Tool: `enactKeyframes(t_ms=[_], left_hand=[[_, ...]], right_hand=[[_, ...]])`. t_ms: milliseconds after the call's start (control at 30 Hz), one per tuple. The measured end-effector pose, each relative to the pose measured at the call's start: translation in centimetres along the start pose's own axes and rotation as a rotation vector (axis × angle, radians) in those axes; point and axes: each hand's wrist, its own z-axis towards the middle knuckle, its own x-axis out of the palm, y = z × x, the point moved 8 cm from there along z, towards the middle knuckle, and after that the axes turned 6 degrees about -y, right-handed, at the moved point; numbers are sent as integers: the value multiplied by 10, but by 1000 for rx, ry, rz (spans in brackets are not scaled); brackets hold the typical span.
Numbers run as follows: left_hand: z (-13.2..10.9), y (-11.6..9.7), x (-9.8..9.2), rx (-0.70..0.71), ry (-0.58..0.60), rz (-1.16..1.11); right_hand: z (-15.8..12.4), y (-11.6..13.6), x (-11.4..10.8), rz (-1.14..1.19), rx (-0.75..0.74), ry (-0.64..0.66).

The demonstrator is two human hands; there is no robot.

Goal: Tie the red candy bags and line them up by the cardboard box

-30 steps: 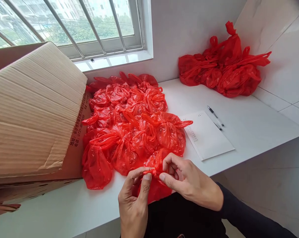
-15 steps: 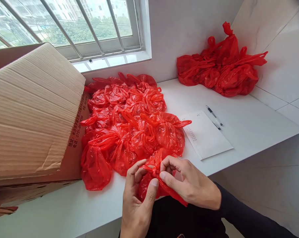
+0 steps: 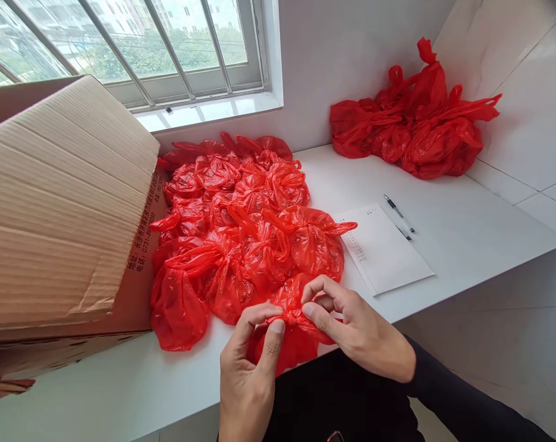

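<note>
At the front edge of the table lies a red plastic bag (image 3: pixel 289 353), its top gathered into a twisted knot. My left hand (image 3: pixel 254 356) pinches the left side of the knot between thumb and forefinger. With fingers curled, my right hand (image 3: pixel 351 325) grips the twisted handle on the right side. What the bag holds is hidden. Just beyond my hands, a cluster of several tied red bags (image 3: pixel 241 221) covers the table, their handles sticking up.
An open cardboard box (image 3: pixel 61 221) with printed lettering stands at the left. To the right lie a sheet of paper (image 3: pixel 392 264) and a pen (image 3: pixel 399 212). More red bags (image 3: pixel 416 123) are heaped in the far right corner. A barred window (image 3: pixel 176 49) is behind the white table (image 3: pixel 471 227).
My left thumb and forefinger have closed onto the left side of the knot. The loose end that hung below my right hand is now drawn up and sideways.
</note>
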Motion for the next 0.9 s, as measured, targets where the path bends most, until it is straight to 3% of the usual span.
enactKeyframes(t_ms=[133, 400, 633, 900], left_hand=[[1, -5, -3, 30, -49, -19], [3, 9, -10, -87, -56, -212], [3, 8, -16, -89, -71, -188], [3, -16, -14, 108, -67, -42]], right_hand=[[1, -7, -2, 7, 11, -30], [2, 1, 0, -63, -94, -45], [-1, 13, 1, -173, -170, -76], [4, 14, 0, -211, -60, 21]])
